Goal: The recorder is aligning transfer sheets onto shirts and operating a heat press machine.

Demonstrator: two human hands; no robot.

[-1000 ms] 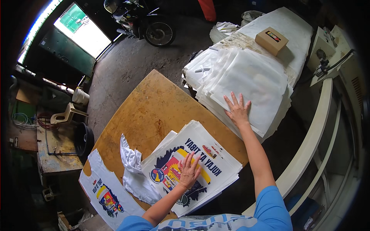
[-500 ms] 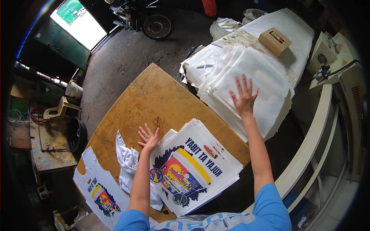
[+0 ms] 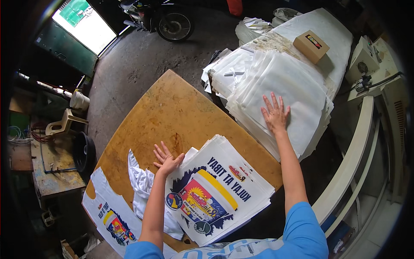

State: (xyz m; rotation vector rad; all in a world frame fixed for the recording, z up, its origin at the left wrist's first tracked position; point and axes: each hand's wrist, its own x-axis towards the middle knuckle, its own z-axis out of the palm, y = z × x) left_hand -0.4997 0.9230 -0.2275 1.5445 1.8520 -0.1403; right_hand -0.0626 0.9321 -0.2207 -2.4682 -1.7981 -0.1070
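My right hand (image 3: pixel 276 116) lies with fingers spread on a thick stack of large white sheets (image 3: pixel 293 86) at the right, holding nothing. Over the brown tabletop (image 3: pixel 172 108) my left hand (image 3: pixel 168 160) is open too, its thumb by the upper left edge of a stack of printed transfer sheets (image 3: pixel 215 190). The top one carries a mirrored colour picture with dark lettering. Left of my left forearm lies a crumpled white cloth (image 3: pixel 141 183). A white sleeveless shirt (image 3: pixel 110 211) with a similar, smaller print is spread at the table's left corner.
Beyond the white sheets, a small brown cardboard box (image 3: pixel 310 46) sits on a white-covered table (image 3: pixel 332 32). A large cream-coloured machine with a curved frame (image 3: pixel 347 172) stands along the right. At the far left are a plastic chair (image 3: pixel 64 123) and a black basin (image 3: pixel 84 151). A motorcycle (image 3: pixel 172 26) stands behind.
My right hand has come slightly nearer over the white sheets. My left hand has shifted only a little, its thumb now stretched toward the printed stack. Both stay open.
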